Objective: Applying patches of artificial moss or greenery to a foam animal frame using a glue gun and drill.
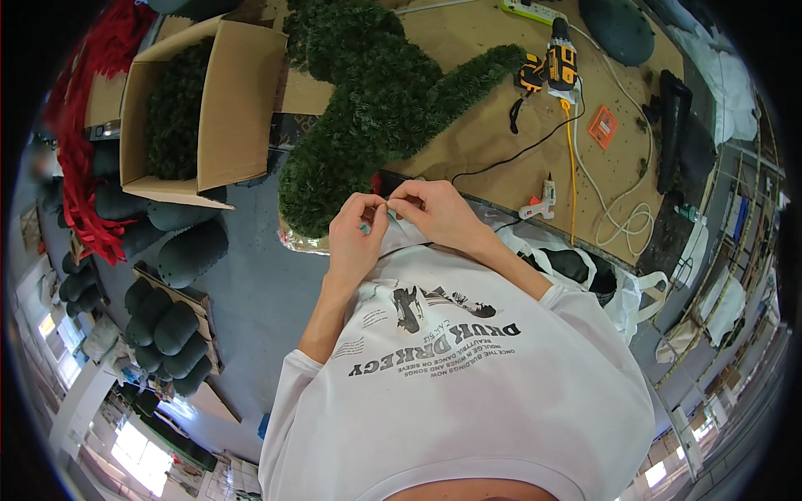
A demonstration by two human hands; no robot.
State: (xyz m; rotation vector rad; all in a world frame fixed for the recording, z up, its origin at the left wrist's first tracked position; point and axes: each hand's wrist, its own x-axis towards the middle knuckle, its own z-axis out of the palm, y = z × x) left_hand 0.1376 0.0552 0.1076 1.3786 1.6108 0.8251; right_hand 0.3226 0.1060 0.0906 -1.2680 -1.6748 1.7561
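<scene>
My left hand (361, 224) and my right hand (430, 207) meet close to my body at the table's near edge. Fingers and thumb of each are pinched together, with the fingertips almost touching. Whatever sits between them is too small to make out. Just beyond lies a large green artificial-foliage form (380, 113), with bushy needles and a long arm reaching right. Its rounded near end is beside my left hand. A bit of red shows behind my fingers.
An open cardboard box (242, 100) with green foliage stands at left, near red strips (79, 159). On the brown table (489, 159) lie a cordless drill (561, 63), a glue gun (541, 200), an orange case (602, 127) and loose cables. White bags (626, 288) hang at the near right.
</scene>
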